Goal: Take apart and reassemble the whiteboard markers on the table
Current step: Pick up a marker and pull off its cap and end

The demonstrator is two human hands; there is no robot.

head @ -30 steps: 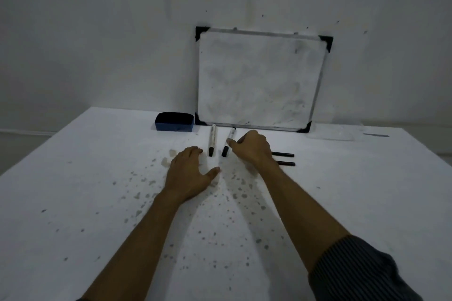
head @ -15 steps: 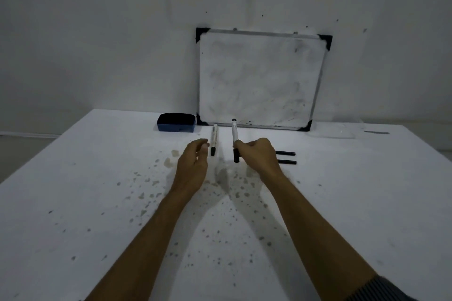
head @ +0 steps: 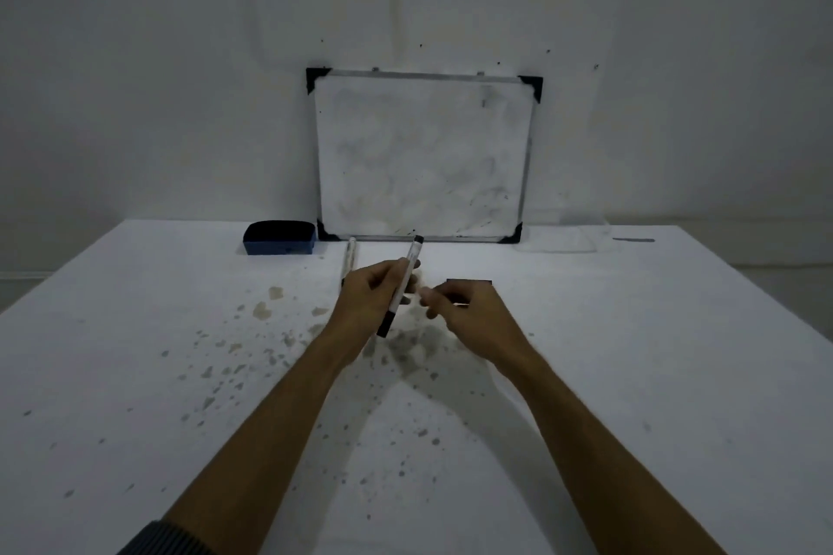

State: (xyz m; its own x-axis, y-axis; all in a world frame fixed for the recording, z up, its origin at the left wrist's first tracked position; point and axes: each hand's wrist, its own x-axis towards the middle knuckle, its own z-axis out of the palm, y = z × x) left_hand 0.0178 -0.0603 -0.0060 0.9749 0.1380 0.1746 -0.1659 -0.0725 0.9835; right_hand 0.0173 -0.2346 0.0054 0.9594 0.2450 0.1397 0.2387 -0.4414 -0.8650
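Whiteboard marker (head: pixel 401 284) is up off the table, tilted, my left hand (head: pixel 369 297) wrapped around its barrel. My right hand (head: pixel 469 313) hovers just beside it, fingers loosely curled, holding nothing I can make out. Disassembly is starting, I'd say; next I need to pinch the dark cap end and pull. A second marker (head: pixel 350 257) lies behind, near the whiteboard (head: pixel 421 153).

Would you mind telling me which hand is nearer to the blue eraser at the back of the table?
Left. The left hand, holding a marker, sits right of and in front of the eraser; the right hand lies farther right, beyond it.
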